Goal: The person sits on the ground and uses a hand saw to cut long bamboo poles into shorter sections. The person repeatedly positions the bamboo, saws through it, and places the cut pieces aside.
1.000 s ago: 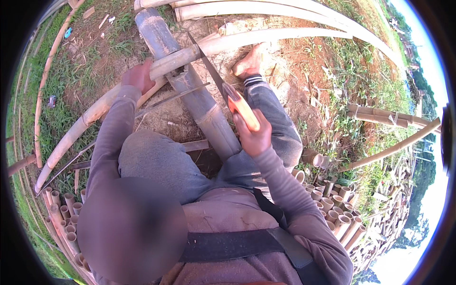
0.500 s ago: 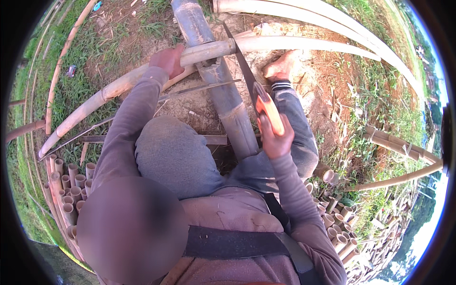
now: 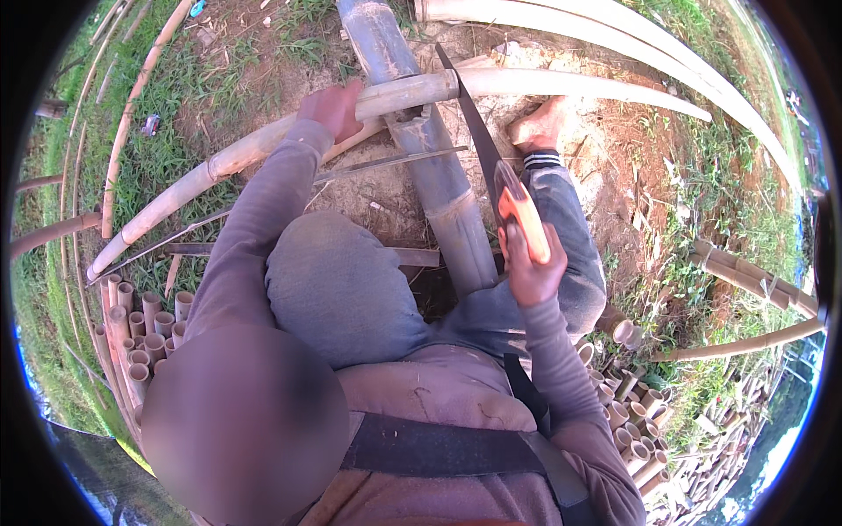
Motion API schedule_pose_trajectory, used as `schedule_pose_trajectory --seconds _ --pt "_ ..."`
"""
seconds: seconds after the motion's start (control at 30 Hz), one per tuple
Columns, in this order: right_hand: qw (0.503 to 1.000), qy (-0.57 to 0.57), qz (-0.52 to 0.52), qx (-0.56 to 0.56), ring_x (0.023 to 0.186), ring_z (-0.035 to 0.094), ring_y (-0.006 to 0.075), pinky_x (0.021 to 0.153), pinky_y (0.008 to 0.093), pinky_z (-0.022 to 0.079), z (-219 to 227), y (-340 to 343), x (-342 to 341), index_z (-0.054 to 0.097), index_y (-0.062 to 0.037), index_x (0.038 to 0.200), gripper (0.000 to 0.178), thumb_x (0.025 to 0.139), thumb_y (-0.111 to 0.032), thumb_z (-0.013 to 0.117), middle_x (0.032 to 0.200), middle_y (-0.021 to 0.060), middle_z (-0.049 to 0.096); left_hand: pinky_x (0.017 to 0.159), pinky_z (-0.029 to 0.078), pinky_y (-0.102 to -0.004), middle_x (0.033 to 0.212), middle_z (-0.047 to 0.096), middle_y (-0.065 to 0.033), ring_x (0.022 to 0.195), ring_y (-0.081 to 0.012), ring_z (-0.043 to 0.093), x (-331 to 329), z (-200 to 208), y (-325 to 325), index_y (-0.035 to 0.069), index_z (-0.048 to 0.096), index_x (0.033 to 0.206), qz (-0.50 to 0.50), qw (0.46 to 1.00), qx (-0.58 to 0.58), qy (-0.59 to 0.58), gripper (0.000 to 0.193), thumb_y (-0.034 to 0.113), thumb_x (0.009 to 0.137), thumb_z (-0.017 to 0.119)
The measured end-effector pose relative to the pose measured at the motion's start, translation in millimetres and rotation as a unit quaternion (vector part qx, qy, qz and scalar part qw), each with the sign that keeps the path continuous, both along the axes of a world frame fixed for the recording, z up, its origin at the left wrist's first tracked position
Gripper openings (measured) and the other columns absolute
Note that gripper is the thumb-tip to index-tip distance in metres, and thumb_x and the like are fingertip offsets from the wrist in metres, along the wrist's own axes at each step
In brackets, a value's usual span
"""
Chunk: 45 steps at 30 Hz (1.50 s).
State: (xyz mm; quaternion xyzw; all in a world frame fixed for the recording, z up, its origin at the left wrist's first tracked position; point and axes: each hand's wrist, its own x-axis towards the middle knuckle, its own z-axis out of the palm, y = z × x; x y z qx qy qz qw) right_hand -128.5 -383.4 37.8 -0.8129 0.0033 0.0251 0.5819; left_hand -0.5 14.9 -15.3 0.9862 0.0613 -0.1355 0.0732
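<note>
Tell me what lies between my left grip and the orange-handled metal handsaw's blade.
In the head view, a stretch of pale round bamboo pole lies there, crossing over the thick grey bamboo trunk.

Bare brown earth with patches of green grass (image 3: 645,202) is spreading around a long, thick, grey bamboo log (image 3: 449,202). A pale, round, jointed bamboo pole (image 3: 219,165) is lying across the log. Short, hollow, tan bamboo tubes (image 3: 636,430) are leaning together to the log's near right, and similar cut tubes (image 3: 158,324) are standing clustered to its near left. Thin pale sticks (image 3: 737,438) are lying heaped well to the log's right. A small bright-blue scrap (image 3: 198,8) is lying well to its left.
</note>
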Motion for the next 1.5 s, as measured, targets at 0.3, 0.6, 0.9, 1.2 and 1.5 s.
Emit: schedule_pose_trajectory --seconds 0.3,0.6,0.9,1.2,1.5 --pt "0.995 -0.093 0.003 0.046 0.055 0.054 0.0034 0.050 0.0226 0.043 -45 51 105 0.065 -0.0027 0.095 0.016 0.103 -0.013 0.075 0.071 -0.0021 0.063 0.093 0.058 -0.0509 0.109 0.076 -0.0183 0.106 -0.0412 0.074 11 11 -15 0.015 0.058 0.131 -0.012 1.000 -0.013 -0.007 0.050 0.031 0.087 0.077" --pt "0.999 -0.022 -0.027 -0.022 0.080 0.074 0.0153 0.072 0.0307 0.056 -11 -7 -28 0.070 0.0029 0.102 0.014 0.095 -0.005 0.078 0.087 0.0107 0.073 0.094 0.058 -0.0512 0.109 0.076 -0.0194 0.106 -0.0407 0.074 6 5 -9 0.015 0.059 0.128 0.016 1.000 -0.002 0.021 0.049 0.032 0.085 0.078" --pt "0.999 -0.038 -0.004 0.035 0.076 0.066 0.0107 0.072 0.0294 0.054 -19 26 42 0.071 0.0045 0.107 0.020 0.096 -0.009 0.079 0.090 0.0094 0.073 0.092 0.058 -0.0534 0.109 0.076 -0.0196 0.106 -0.0418 0.074 15 13 -9 0.017 0.060 0.128 0.019 1.000 0.012 0.021 0.051 0.035 0.084 0.078" --pt "0.997 -0.044 0.003 0.056 0.072 0.064 0.0118 0.068 0.0316 0.053 -34 46 85 0.068 0.0030 0.101 0.018 0.097 -0.011 0.078 0.084 0.0100 0.072 0.091 0.058 -0.0533 0.108 0.076 -0.0190 0.104 -0.0416 0.074 9 9 -12 0.016 0.059 0.125 0.004 1.000 0.004 0.010 0.047 0.033 0.084 0.077" --pt "0.996 0.027 -0.005 0.090 0.077 0.072 0.0213 0.072 0.0344 0.055 -71 51 103 0.071 0.0021 0.107 0.021 0.097 -0.014 0.078 0.085 0.0141 0.072 0.090 0.057 -0.0537 0.107 0.076 -0.0172 0.103 -0.0417 0.074 12 4 -16 0.017 0.060 0.125 -0.001 1.000 -0.012 -0.010 0.048 0.036 0.084 0.077"
